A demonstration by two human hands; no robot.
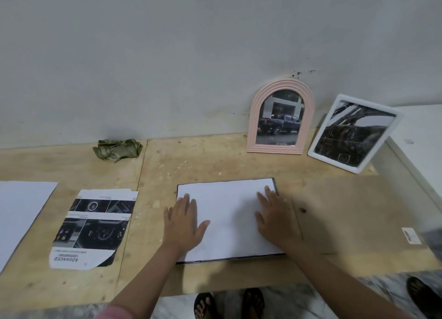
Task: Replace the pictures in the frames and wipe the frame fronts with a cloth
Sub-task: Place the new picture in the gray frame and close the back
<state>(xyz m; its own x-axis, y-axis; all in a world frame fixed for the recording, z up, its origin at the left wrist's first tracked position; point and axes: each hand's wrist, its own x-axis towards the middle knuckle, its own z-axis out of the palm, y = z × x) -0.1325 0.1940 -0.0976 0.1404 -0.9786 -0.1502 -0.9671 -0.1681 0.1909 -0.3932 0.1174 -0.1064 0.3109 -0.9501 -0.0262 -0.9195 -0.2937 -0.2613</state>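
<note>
Head view: my left hand point(184, 225) and right hand point(275, 219) press flat on white paper point(229, 213) over a dark frame near the plywood table's point(215, 160) front edge. Pink arched frame point(280, 117) and white rectangular frame point(354, 133) look filled at the back edge; crumpled green cloth point(117, 148) untouched, wiping probably left.

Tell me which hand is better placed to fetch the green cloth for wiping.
Probably the left hand: the green cloth lies on its side by the wall, while the right hand would cross over the white sheet.

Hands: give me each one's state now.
Left hand: open, flat on the white sheet.
Right hand: open, flat on the same sheet.
</note>
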